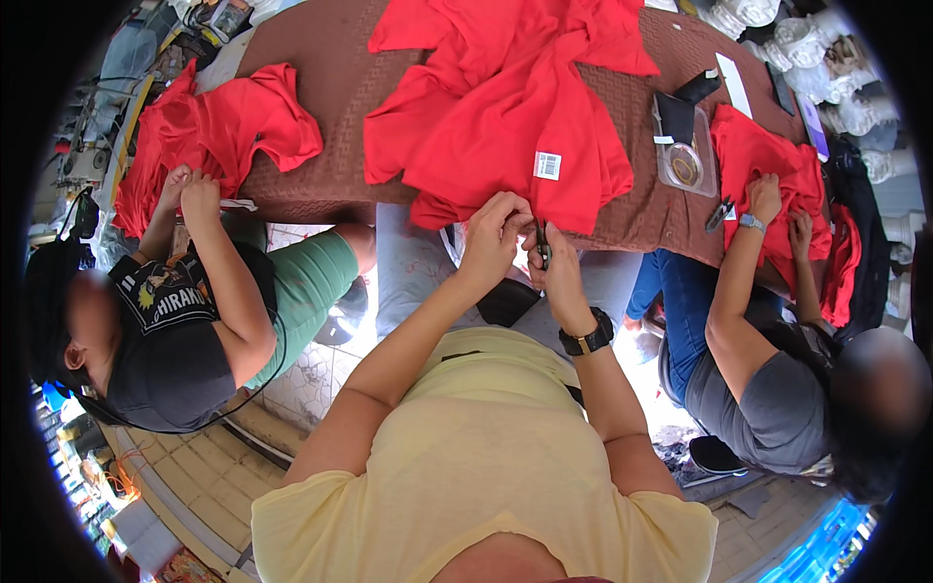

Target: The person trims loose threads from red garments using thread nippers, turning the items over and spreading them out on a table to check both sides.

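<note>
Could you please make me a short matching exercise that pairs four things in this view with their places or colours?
Column one
1. Label
2. Small dark tool
3. Black watch
4. Tablecloth

Column two
A. Held in the wearer's right hand
B. Around the wearer's right wrist
C. Brown, beneath the red cloth
D. White, on the red cloth

Pairs: 1-D, 2-A, 3-B, 4-C

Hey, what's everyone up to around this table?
Three people are handling red cloth at a brown-covered table. In the middle, the person in yellow holds a small dark tool, perhaps snips, in the right hand. The left hand is bunched at the near edge of a red garment; what it pinches is too small to tell. The co-worker on the left and the co-worker on the right each handle red cloth too.
</note>
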`<state>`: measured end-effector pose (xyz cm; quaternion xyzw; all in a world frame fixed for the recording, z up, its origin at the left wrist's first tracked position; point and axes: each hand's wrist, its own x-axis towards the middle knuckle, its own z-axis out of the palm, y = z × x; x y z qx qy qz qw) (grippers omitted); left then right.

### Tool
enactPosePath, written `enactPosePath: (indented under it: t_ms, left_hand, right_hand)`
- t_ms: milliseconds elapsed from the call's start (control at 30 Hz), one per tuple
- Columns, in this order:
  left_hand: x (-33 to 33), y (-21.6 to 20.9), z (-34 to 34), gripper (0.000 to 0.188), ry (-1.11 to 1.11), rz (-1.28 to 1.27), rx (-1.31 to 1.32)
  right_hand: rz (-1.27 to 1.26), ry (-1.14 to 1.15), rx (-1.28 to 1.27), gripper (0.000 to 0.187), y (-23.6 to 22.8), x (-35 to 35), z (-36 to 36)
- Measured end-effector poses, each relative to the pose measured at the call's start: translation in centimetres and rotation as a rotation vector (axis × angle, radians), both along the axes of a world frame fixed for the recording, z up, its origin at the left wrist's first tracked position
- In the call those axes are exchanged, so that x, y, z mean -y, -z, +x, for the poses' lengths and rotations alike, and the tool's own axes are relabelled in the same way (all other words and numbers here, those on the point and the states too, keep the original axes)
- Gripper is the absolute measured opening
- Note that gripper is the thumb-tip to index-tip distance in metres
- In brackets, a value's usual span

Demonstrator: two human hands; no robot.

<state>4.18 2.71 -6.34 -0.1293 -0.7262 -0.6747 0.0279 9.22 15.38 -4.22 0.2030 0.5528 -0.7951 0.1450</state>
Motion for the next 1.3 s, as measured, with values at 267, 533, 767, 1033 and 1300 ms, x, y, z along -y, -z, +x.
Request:
enactPosePath:
  t_ms: [267,533,767,1033,1300]
  left_hand:
    - [0.2,-0.1,-0.2,0.002,-0.002,-0.088,-0.082]
    - [0.1,-0.4,-0.2,0.002,-0.017,-0.06,-0.057]
    - [0.2,0.0,-0.4,0.003,-0.031,-0.067,-0.078]
    - [0.2,-0.2,-0.4,0.006,-0.037,-0.079,-0.077]
    - [0.1,0.3,-0.4,0.006,-0.051,-0.131,-0.158]
  right_hand:
    - [0.05,-0.002,-0.004,0.046,0.8,0.2,-0.6]
    - [-0.033,0.068,0.026,0.044,1.3,0.5,-1.1]
    - [-0.064,0.028,0.024,0.04,2.0,0.1,-1.5]
    - [-0.056,0.035,0.006,0.041,1.8,0.3,-1.9]
    - [-0.096,0.042,-0.008,0.045,1.8,0.2,-1.7]
